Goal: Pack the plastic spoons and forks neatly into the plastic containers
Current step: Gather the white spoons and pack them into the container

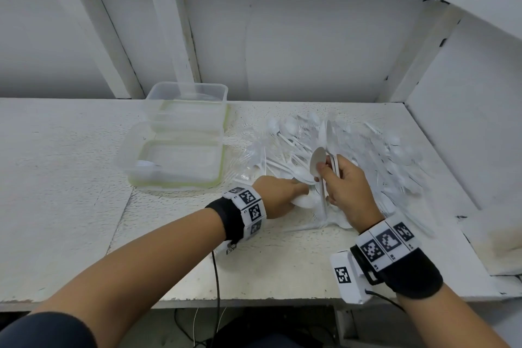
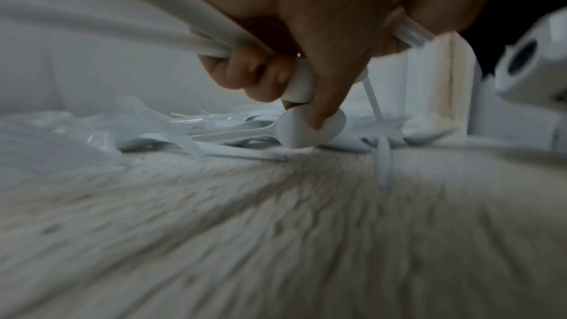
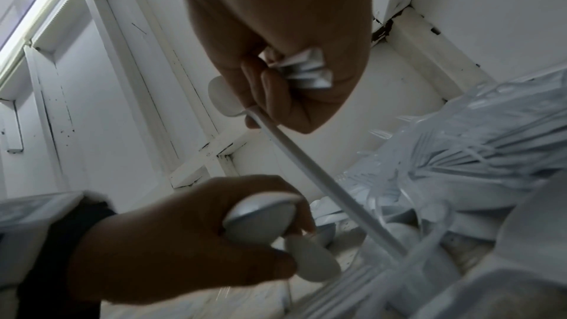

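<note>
A loose pile of white plastic spoons and forks [image 1: 364, 155] covers the right half of the table. My right hand [image 1: 324, 171] grips a bundle of spoons [image 1: 324, 150] upright over the pile; their handle ends [image 3: 303, 69] fan out of its fist. My left hand [image 1: 299, 192], just left of it, holds a few spoons by the bowls [image 3: 261, 215] while its forefinger presses another spoon bowl [image 2: 310, 127] against the table. Two clear plastic containers stand at the left: the near one [image 1: 127, 155] holds a spoon [image 1: 145, 165], the far one [image 1: 223, 93] looks empty.
Both containers sit on green-rimmed lids [image 1: 219, 178]. A white wall and a shelf post [image 1: 175, 37] rise behind the table. A side panel [image 1: 466, 135] closes the right end. Bare tabletop [image 1: 56, 178] stretches to the left and along the front edge.
</note>
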Demonstrator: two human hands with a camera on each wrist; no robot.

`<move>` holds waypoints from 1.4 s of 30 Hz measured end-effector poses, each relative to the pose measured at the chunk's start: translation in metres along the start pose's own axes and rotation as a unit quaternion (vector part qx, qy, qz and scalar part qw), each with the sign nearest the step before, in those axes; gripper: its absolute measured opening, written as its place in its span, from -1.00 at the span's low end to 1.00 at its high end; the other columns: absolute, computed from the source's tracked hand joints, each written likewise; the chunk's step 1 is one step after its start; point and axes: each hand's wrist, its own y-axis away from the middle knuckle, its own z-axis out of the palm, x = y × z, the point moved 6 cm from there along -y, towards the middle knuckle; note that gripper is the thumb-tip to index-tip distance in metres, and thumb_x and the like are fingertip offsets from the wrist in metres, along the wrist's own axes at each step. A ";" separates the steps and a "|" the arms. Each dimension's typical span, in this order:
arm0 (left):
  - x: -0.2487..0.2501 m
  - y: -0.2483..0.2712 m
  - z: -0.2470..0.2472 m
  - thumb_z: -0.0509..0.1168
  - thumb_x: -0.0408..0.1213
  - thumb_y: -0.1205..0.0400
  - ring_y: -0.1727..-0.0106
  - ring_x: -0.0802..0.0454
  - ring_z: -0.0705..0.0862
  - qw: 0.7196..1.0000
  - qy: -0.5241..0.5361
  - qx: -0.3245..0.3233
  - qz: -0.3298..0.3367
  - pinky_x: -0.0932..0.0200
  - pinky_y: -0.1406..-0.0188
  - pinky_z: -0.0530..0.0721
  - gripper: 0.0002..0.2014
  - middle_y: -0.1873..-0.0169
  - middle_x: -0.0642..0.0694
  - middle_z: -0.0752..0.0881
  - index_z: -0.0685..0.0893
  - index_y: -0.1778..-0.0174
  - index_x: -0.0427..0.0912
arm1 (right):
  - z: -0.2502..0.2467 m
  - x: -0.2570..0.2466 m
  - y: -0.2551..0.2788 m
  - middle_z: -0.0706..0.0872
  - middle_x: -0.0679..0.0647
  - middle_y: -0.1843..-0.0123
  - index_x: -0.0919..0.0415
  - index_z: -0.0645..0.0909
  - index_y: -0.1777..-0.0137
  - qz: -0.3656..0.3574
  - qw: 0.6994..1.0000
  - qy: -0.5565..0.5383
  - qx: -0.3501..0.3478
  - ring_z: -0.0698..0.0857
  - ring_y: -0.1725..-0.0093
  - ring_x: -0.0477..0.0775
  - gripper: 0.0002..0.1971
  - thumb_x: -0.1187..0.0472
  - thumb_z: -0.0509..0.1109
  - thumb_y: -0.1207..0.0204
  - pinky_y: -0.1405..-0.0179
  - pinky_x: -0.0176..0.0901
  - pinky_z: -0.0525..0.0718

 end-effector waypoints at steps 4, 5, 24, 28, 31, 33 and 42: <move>-0.014 0.008 -0.032 0.19 -0.17 -0.67 -0.09 0.01 0.65 0.984 0.161 0.051 -0.059 0.17 0.01 0.53 -0.70 -0.13 0.00 0.69 0.48 -0.34 -0.02 | -0.004 -0.008 0.003 0.65 0.10 0.34 0.06 0.55 0.23 -0.026 1.000 -0.009 0.012 0.52 0.64 -0.30 -0.79 0.30 0.25 -0.63 0.65 -0.56 0.38; -0.018 0.012 -0.043 0.21 -0.17 -0.67 -0.05 0.01 0.65 0.973 0.207 0.077 -0.072 0.16 0.00 0.55 -0.70 -0.10 -0.02 0.69 0.49 -0.33 -0.03 | -0.005 -0.008 0.002 0.67 0.06 0.35 0.05 0.56 0.22 -0.029 0.999 -0.010 0.018 0.52 0.64 -0.29 -0.80 0.26 0.26 -0.63 0.63 -0.53 0.39; -0.057 0.062 -0.060 0.22 -0.21 -0.51 0.56 0.14 0.38 0.593 0.779 0.183 -0.096 0.28 0.59 0.34 -0.78 0.43 -0.03 0.47 0.51 -0.06 -0.11 | 0.080 -0.022 -0.002 0.50 0.06 0.42 0.22 0.52 0.20 0.096 0.974 -0.136 -0.153 0.24 0.71 -0.19 -0.77 0.11 0.24 -0.64 0.75 -0.39 0.18; -0.053 0.063 -0.058 0.22 -0.14 -0.52 0.51 0.12 0.41 0.634 0.738 0.202 -0.113 0.27 0.56 0.36 -0.74 0.39 -0.06 0.50 0.49 -0.09 -0.12 | 0.093 -0.019 0.001 0.46 0.07 0.42 0.18 0.54 0.23 0.101 0.974 -0.140 -0.150 0.21 0.69 -0.17 -0.77 0.07 0.30 -0.61 0.72 -0.35 0.16; -0.055 0.063 -0.059 0.22 -0.15 -0.60 0.50 0.12 0.43 0.653 0.705 0.236 -0.145 0.27 0.55 0.39 -0.84 0.41 -0.03 0.53 0.48 -0.05 -0.09 | 0.097 -0.019 0.002 0.51 0.07 0.40 0.15 0.55 0.21 0.107 0.972 -0.168 -0.124 0.21 0.68 -0.16 -0.80 0.07 0.32 -0.59 0.72 -0.36 0.16; -0.057 0.063 -0.059 0.16 -0.22 -0.71 0.50 0.13 0.43 0.660 0.692 0.246 -0.161 0.26 0.53 0.39 -0.94 0.40 -0.03 0.52 0.46 -0.05 -0.08 | 0.098 -0.019 0.001 0.52 0.08 0.38 0.14 0.55 0.21 0.108 0.971 -0.178 -0.115 0.21 0.67 -0.15 -0.81 0.07 0.34 -0.58 0.73 -0.37 0.16; -0.062 0.061 -0.051 -0.03 0.14 -0.70 0.37 0.09 0.42 0.662 0.682 0.234 -0.205 0.21 0.39 0.41 -0.52 0.26 -0.13 0.52 0.51 -0.17 -0.20 | 0.090 -0.017 -0.005 0.50 -0.02 0.43 0.23 0.59 0.09 0.064 0.988 -0.119 -0.076 0.33 0.66 -0.20 -0.91 0.21 0.35 -0.58 0.68 -0.31 0.28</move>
